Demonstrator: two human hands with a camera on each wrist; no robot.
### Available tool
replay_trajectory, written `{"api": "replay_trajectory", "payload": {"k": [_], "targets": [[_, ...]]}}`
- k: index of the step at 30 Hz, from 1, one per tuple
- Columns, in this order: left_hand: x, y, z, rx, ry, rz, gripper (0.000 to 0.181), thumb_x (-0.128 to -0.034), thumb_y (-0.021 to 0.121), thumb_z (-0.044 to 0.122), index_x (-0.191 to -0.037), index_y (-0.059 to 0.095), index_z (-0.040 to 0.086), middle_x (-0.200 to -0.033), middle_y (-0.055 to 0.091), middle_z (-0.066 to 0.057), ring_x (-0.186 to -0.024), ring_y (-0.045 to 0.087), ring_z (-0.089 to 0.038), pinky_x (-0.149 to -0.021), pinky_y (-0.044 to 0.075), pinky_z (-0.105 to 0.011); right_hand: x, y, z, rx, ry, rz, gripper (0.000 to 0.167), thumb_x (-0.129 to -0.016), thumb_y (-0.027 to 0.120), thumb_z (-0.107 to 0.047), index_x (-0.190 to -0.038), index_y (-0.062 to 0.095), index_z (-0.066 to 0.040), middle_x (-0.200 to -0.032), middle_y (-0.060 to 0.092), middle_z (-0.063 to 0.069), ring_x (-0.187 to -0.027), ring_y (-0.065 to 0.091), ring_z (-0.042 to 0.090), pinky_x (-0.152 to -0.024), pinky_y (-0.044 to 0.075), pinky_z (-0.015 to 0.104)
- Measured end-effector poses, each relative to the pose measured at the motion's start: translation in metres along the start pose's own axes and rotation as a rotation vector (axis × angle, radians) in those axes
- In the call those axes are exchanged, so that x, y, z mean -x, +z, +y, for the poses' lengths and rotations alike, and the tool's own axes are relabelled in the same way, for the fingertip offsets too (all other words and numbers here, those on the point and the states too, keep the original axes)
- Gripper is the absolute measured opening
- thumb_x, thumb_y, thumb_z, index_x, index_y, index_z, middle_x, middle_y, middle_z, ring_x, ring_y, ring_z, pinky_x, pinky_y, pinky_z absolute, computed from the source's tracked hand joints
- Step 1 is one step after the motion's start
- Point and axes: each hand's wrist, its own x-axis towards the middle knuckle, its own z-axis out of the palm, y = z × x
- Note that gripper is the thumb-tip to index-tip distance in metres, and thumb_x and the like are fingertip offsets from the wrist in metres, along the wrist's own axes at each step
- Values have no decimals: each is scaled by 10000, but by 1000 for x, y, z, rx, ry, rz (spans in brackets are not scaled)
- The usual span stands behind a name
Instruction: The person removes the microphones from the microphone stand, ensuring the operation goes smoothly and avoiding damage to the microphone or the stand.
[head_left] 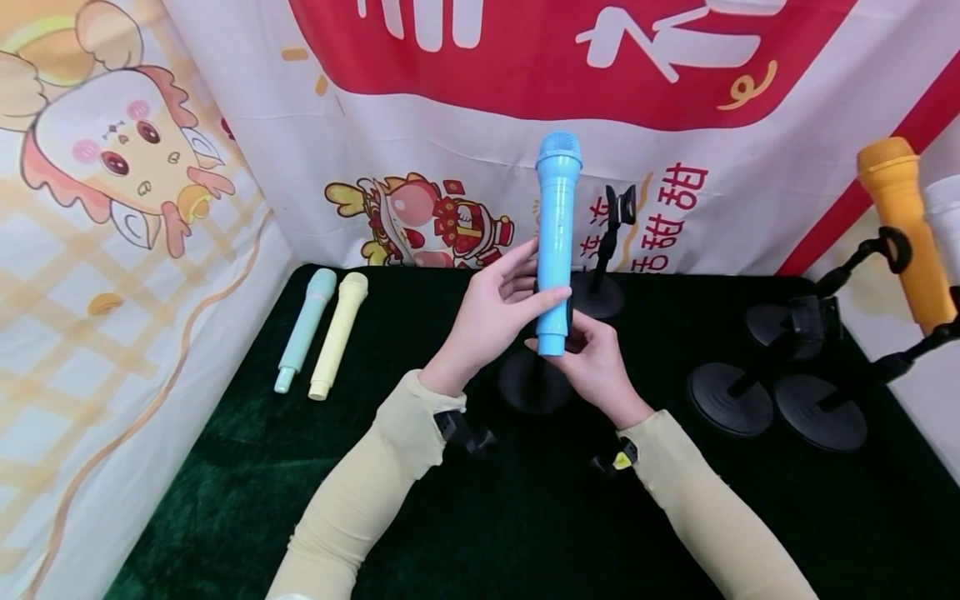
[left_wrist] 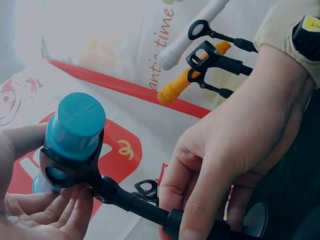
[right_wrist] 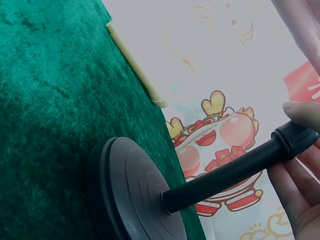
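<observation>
Microphone [head_left: 555, 242] in light blue, seated in a black clip [left_wrist: 75, 172], centre of the frame.
The left hand [head_left: 495, 312] grips it between thumb and fingers; the right hand [head_left: 602, 362] pinches the stand [right_wrist: 205, 186] below. Mint [head_left: 304, 333] and yellow [head_left: 339, 337] microphones lie on the desk [head_left: 540, 533], left of the frame.

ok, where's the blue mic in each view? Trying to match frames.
Head: blue mic just right of centre, mesh end up.
Left wrist: left side, flat end towards the camera.
Right wrist: not in view.
Shared landmark: the black stand; below the mic in head, stem at bottom centre in left wrist, base lower left of centre in right wrist.
</observation>
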Motion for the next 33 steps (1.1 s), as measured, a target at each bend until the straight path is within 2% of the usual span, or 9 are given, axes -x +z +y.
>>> {"api": "replay_trajectory", "payload": {"k": [11, 19, 27, 33], "targets": [[-1, 1, 3, 15, 13, -4, 638, -941, 764, 141, -1509, 483, 60, -1264, 639, -86, -1068, 663, -205, -960, 528, -312, -3, -3, 6, -86, 10, -52, 436, -886, 728, 111, -1303, 624, 38, -1142, 686, 224, -989, 682, 187, -842, 581, 304], [-3, 3, 2, 32, 29, 2, 615, -951, 743, 105, -1502, 482, 30, -1258, 638, -111, -1064, 661, -217, -963, 526, -319, -6, -4, 35, -97, 10, -44, 478, -881, 739, 103, -1332, 620, -2, -1176, 681, 189, -1017, 685, 220, -842, 583, 318], [-7, 3, 1, 12, 45, -19, 599, -976, 706, 92, -1514, 456, 10, -1272, 622, -120, -1081, 646, -216, -980, 512, -305, -5, -3, 37, -133, 11, -38, 487, -895, 768, 18, -1353, 628, -69, -1185, 690, 122, -1029, 695, 245, -855, 582, 342], [-9, 4, 0, 26, 44, -30, 583, -986, 686, 72, -1516, 451, 4, -1273, 614, -126, -1085, 637, -226, -984, 510, -310, -5, -2, 36, -148, 22, -27, 489, -887, 753, 67, -1347, 616, -22, -1169, 690, 156, -1011, 699, 229, -859, 579, 342]]}}
